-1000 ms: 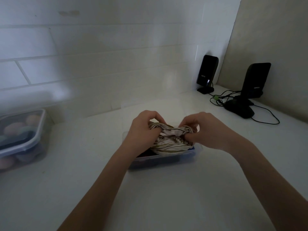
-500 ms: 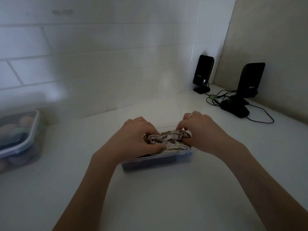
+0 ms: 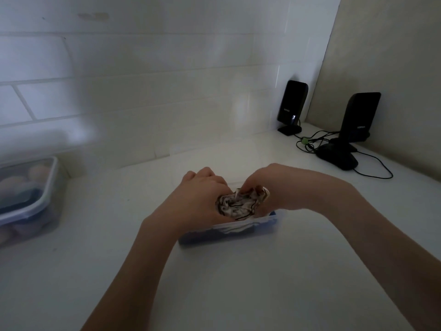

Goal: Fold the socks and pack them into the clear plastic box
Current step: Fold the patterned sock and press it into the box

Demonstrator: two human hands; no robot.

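Hands both gripping striped sock bundle (image 3: pixel 239 204) over clear plastic box (image 3: pixel 262 226): left hand (image 3: pixel 199 199) curled round it, right hand (image 3: pixel 274 187) pinching top.

The light is dim and grey, with a soft bright patch on the white counter (image 3: pixel 238 283). Behind it rises a white tiled wall (image 3: pixel 143 91) with pale grout lines and a faint stain high up. To the right, a plain beige wall (image 3: pixel 393 56) meets the tiles at a corner. There, 2 black speakers (image 3: pixel 292 103) (image 3: pixel 360 115) stand upright, with tangled black cables (image 3: pixel 310 144) and a dark mouse (image 3: pixel 337 158) beside them. At the left edge sits a lidded plastic container (image 3: pixel 47 187) holding blurred rounded shapes.
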